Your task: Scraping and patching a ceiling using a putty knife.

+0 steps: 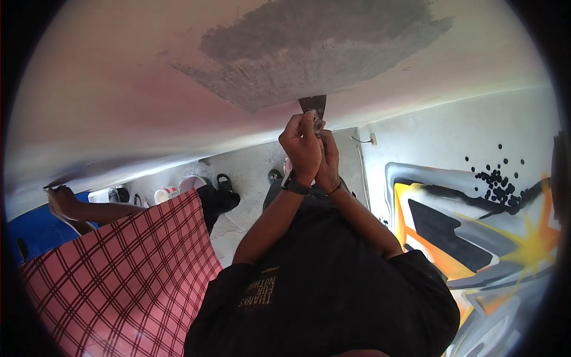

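Observation:
Both my hands are closed around the handle of a putty knife (313,105) with a dark, flared metal blade. My left hand (301,146) grips close below the blade, its thumb along the handle. Tucked beside it, my right hand (328,163) is wrapped round the lower handle, which the fingers mostly hide. The blade's tip meets the pale wall (148,113) just under the lower edge of a rough grey patch (285,74). That patch is darker toward its top and lighter, scratched-looking below.
At my left, a person in a pink checked shirt (131,273) holds a hand (65,202) against the same wall. Buckets (191,183) and a sandal (224,182) are on the concrete floor (250,172). A spray-painted wall (464,220) stands to my right, with a cable outlet (372,139).

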{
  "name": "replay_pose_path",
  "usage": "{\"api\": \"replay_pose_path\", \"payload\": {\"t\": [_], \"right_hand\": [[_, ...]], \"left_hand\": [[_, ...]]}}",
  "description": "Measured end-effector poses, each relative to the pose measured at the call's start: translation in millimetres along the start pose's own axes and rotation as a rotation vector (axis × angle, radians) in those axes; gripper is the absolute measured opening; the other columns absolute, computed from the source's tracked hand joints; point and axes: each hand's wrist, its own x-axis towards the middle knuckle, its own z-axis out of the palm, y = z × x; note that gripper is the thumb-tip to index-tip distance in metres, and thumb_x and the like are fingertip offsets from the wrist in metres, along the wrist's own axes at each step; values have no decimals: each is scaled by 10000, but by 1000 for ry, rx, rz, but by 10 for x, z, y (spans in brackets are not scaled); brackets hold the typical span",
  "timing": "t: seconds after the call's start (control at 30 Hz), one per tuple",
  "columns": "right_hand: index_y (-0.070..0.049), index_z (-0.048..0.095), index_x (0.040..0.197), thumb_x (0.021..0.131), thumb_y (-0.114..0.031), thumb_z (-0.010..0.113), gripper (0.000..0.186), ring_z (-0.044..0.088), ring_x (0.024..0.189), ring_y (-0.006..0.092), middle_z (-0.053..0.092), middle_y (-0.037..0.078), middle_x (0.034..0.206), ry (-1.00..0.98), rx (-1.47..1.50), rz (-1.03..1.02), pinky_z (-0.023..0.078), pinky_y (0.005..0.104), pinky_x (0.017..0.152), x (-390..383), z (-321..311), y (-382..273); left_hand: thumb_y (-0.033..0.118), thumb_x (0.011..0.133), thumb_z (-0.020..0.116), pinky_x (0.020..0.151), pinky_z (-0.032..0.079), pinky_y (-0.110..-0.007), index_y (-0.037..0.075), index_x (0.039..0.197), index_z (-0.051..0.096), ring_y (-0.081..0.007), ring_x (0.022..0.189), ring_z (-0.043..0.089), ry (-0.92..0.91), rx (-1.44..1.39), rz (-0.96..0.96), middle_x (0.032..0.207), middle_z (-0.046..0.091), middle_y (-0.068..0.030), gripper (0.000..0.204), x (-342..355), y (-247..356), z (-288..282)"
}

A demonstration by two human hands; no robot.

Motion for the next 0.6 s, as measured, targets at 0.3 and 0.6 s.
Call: {"api": "replay_pose_path", "payload": {"t": [0.3, 0.6], "right_hand": [[-15, 557, 1177, 1071, -232, 439, 268, 632, 922, 191, 668, 147, 985, 15, -14, -9, 503, 347, 817, 7, -7, -48], [-7, 554, 1147, 1074, -237, 433, 270, 591, 906, 175, 639, 108, 981, 49, -24, -26, 488, 341, 831, 42, -95, -10]], "left_hand": [[122, 993, 629, 560, 484, -246, -41, 809, 624, -95, 666, 667, -12, 57, 26, 717, 698, -79, 246, -96, 44, -39], [113, 1005, 606, 557, 494, -249, -48, 845, 636, -122, 670, 690, -52, 46, -24, 731, 704, -84, 230, -50, -18, 64]]}}
